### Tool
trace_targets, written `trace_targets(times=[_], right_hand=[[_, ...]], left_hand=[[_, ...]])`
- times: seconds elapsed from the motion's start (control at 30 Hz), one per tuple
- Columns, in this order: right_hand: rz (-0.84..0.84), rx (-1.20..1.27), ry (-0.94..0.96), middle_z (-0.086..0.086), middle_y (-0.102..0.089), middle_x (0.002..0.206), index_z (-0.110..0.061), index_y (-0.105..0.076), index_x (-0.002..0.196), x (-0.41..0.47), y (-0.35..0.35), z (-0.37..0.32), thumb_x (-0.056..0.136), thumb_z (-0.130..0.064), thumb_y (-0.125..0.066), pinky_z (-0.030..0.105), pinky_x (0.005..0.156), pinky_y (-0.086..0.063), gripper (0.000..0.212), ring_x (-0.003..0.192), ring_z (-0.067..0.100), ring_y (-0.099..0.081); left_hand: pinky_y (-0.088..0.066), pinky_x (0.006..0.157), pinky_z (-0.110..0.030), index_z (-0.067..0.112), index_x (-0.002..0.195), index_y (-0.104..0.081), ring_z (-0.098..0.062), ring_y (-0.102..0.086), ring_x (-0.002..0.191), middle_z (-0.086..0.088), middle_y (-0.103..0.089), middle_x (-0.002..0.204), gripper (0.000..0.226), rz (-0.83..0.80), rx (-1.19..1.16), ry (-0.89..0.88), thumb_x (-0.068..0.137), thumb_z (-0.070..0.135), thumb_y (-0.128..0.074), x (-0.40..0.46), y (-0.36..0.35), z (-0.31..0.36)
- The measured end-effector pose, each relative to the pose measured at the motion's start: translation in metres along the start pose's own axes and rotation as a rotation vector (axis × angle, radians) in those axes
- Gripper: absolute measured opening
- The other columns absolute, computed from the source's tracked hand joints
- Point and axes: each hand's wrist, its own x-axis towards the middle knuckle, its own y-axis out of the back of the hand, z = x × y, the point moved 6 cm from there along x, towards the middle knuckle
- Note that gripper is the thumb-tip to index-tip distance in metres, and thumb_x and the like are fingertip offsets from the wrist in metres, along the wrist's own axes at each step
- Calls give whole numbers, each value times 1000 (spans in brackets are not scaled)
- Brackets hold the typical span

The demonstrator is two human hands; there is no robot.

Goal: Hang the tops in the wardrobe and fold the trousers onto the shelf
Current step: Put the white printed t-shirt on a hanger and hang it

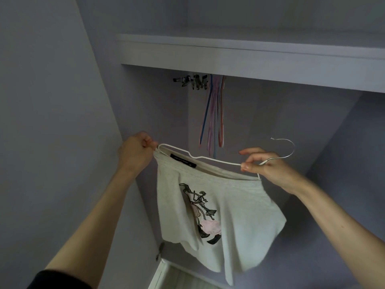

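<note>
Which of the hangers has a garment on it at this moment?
Only the white wire hanger gripped by both hands carries one, the grey printed top. The coloured hangers and clip hangers behind hang bare under the shelf.

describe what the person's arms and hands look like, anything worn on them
Both forearms are bare from elbow to wrist. The left hand and right hand show no gloves, rings, watch or bracelets. A dark sleeve edge, black or near it, shows at the left upper arm; no sleeve is visible on the right.
</note>
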Motion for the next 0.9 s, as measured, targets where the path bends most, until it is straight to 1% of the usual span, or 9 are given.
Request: trace_targets(times=[0.2, 0.37, 0.5, 0.53, 0.6, 0.67, 0.7, 0.8, 0.9], right_hand=[[-46, -99, -6, -3, -53, 123, -12, -64, 66, -6, 3, 1, 83, -5, -67, 19, 94, -30, 18, 112, 8, -49], [3, -206, -7, -1, -53, 124, -16, -61, 61, 3, -3, -5, 81, -10, -71, 10, 82, -34, 23, 111, 11, -49], [-69, -403, 14, -3, -52, 129, -16, -62, 64, 18, -27, -22, 82, -21, -71, 39, 113, -20, 20, 122, 13, -45], [-55, -395, 26, -4, -52, 129, -17, -61, 63, 21, -26, -29, 82, -21, -70, 42, 114, -18, 21, 121, 13, -45], [-17, -298, 47, -5, -53, 125, -22, -61, 61, 23, -17, -41, 83, -19, -70, 33, 107, -26, 24, 115, 10, -48], [3, -194, 61, -7, -54, 122, -22, -65, 62, 22, -5, -47, 83, -16, -70, 24, 94, -32, 22, 106, 5, -50], [12, -166, 65, -9, -54, 121, -19, -67, 64, 21, -1, -47, 83, -15, -69, 22, 91, -32, 20, 103, 2, -51], [45, -141, 73, -10, -54, 120, -15, -68, 66, 20, 2, -46, 84, -13, -68, 22, 92, -34, 18, 102, 2, -51], [63, -126, 94, -10, -54, 118, -15, -67, 65, 19, 2, -50, 85, -12, -66, 21, 91, -33, 21, 97, -3, -51]], left_hand=[[-49, 82, -41, 11, 75, -58, -32, -61, 83, -8, -62, 72, 13, 20, 67, -50, 87, 15, -62, 1, -2, 14], [-41, 72, -29, 18, 73, -54, -19, -54, 71, 3, -56, 66, 17, -52, 115, -206, 88, 19, -62, -4, -15, 47], [-38, 67, -21, 19, 72, -57, -13, -54, 67, 9, -56, 64, 16, -188, 15, -295, 84, 20, -67, -16, -37, 76], [-41, 70, -23, 19, 72, -58, -14, -57, 70, 10, -57, 65, 15, -222, 23, -308, 84, 22, -68, -20, -42, 79], [-44, 84, -31, 21, 73, -59, -17, -61, 78, 9, -58, 67, 15, -257, 65, -312, 83, 26, -68, -27, -48, 78], [-37, 96, -38, 24, 75, -60, -17, -62, 83, 8, -62, 69, 14, -232, 115, -304, 85, 32, -66, -28, -47, 71], [-32, 98, -34, 24, 79, -62, -15, -62, 85, 8, -64, 72, 13, -225, 139, -312, 86, 35, -64, -29, -47, 67], [-20, 86, -29, 27, 93, -69, -10, -58, 89, 12, -62, 86, 17, -260, 174, -381, 85, 40, -62, -36, -51, 65], [-18, 81, -29, 26, 103, -64, -12, -57, 93, 10, -59, 97, 21, -168, 254, -499, 84, 34, -65, -43, -53, 70]])
